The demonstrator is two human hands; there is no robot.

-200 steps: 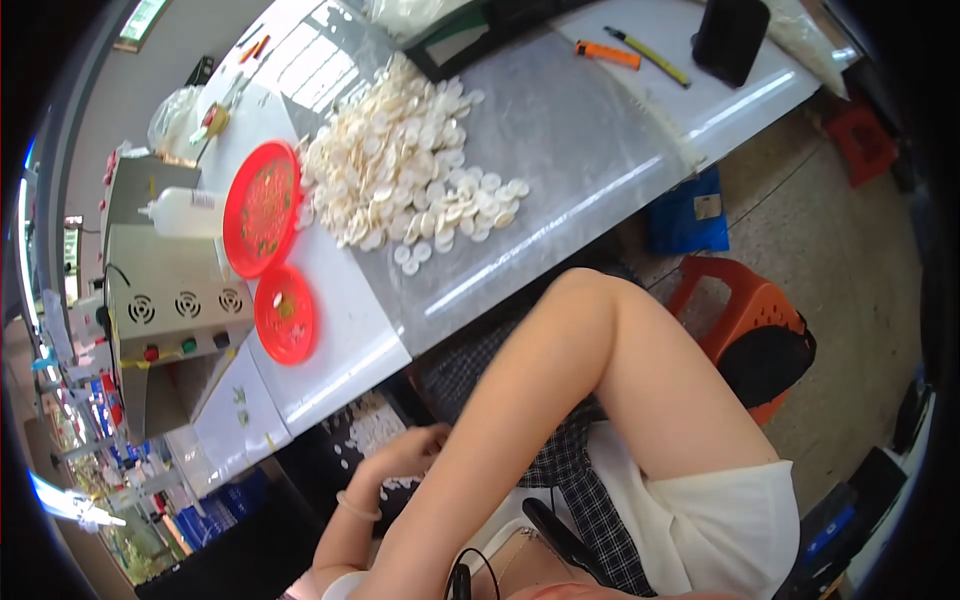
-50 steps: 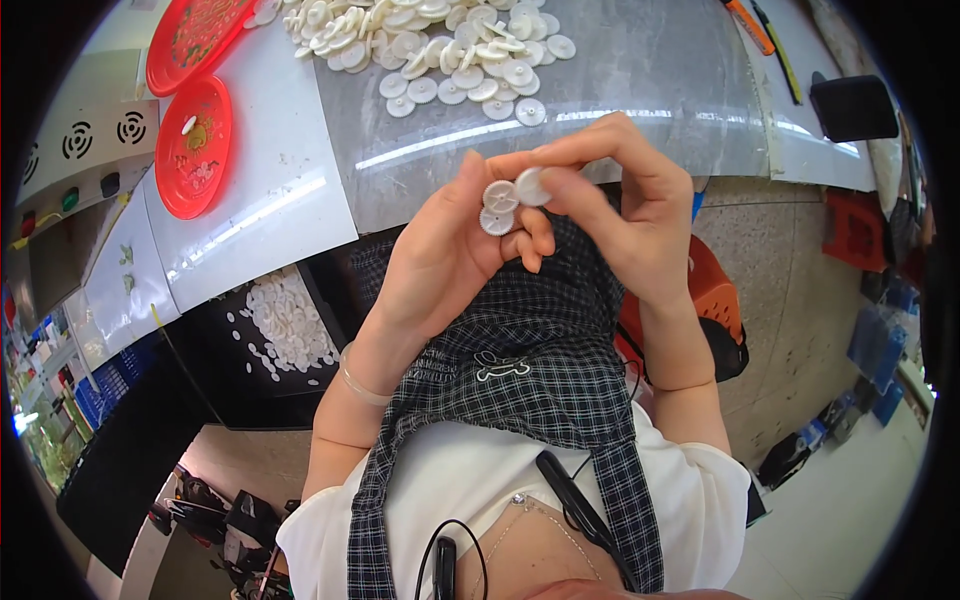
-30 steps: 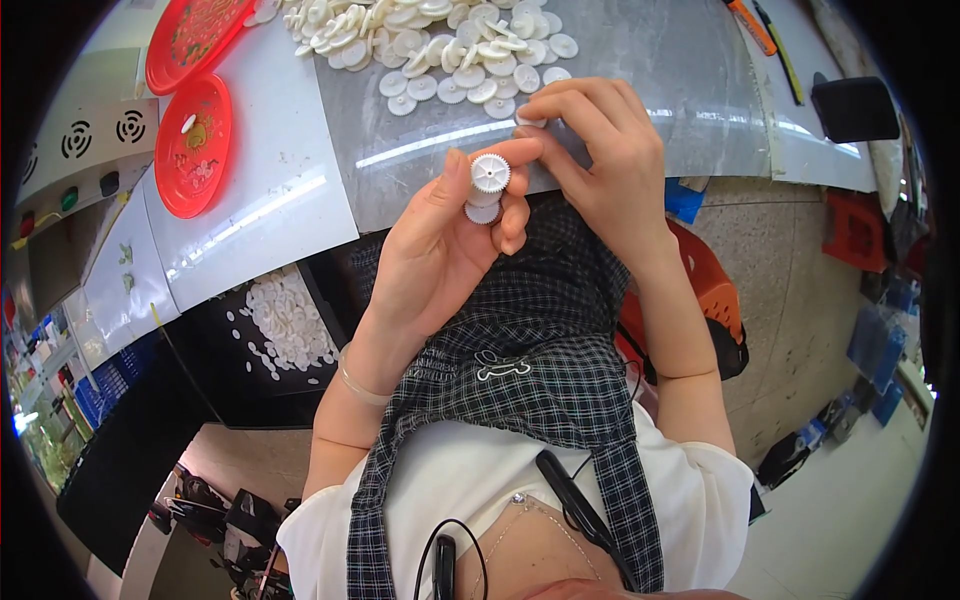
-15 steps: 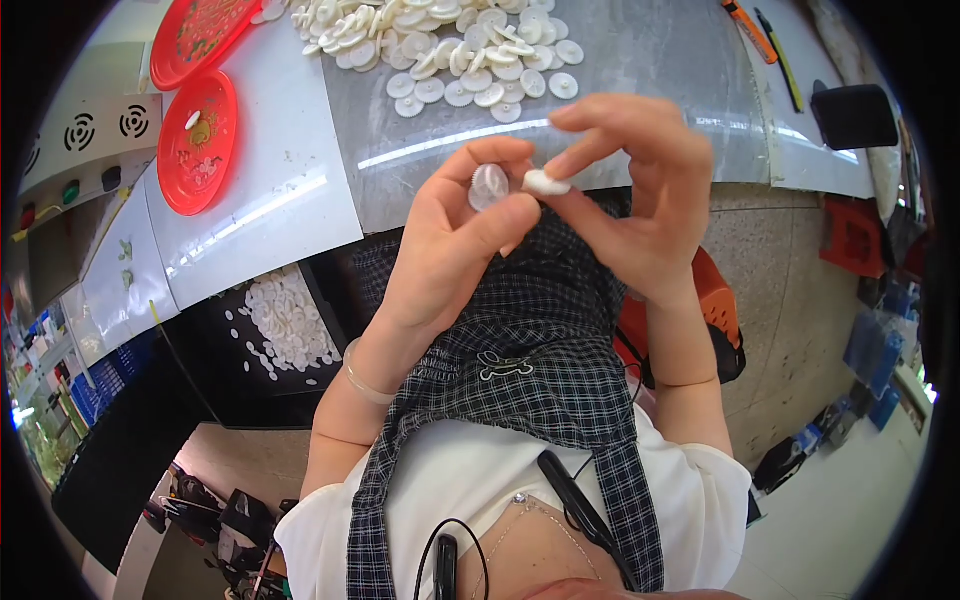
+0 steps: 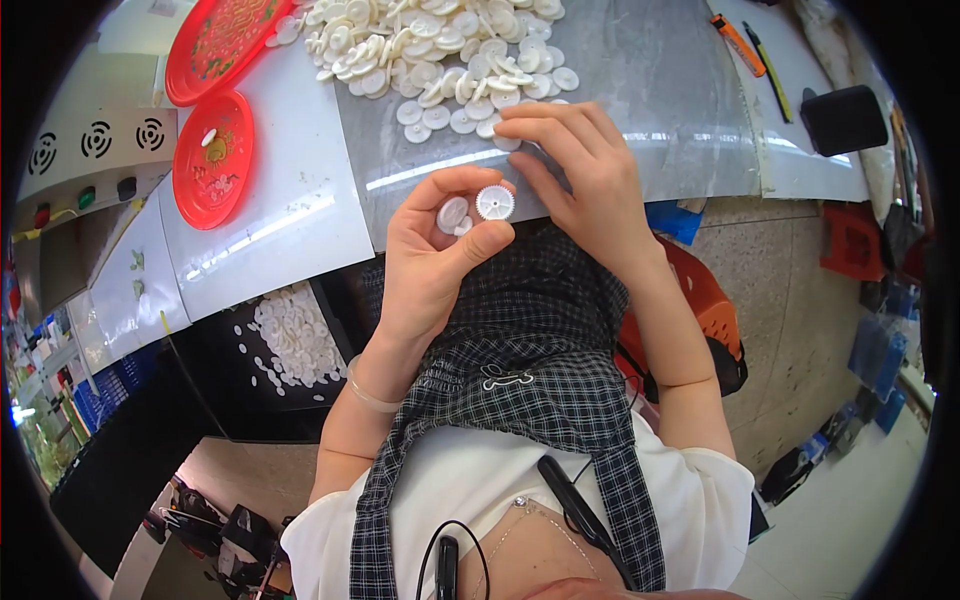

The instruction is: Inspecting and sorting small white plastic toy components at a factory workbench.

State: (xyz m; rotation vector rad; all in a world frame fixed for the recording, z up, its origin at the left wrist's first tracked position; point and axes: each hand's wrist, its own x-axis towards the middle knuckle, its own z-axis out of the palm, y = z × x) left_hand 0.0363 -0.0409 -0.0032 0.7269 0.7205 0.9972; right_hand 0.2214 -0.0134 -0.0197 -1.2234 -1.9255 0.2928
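Note:
A toothed white plastic gear (image 5: 495, 203) is pinched upright between the thumb and fingertips of my left hand (image 5: 425, 240). Further white discs (image 5: 453, 215) rest in that palm, partly covered by the fingers. My right hand (image 5: 590, 185) reaches over the near edge of the grey table, thumb and fingers apart. Its fingertips are beside a loose white gear (image 5: 507, 143) at the near side of the heap; whether they touch it I cannot tell. The heap of white gears (image 5: 430, 45) spreads over the far middle of the table.
Two red plates (image 5: 243, 140) lie on the left, the nearer one bearing a white piece. Below the tabletop a black tray (image 5: 225, 400) holds many small white pieces. An orange cutter (image 5: 738, 45), a yellow-black pen-like tool (image 5: 768, 72) and a black rectangular object (image 5: 845, 118) lie to the right.
My right hand has left the white piece it was handling beside my left hand and moved to the heap's near edge. My left hand now shows a gear face-on at its fingertips.

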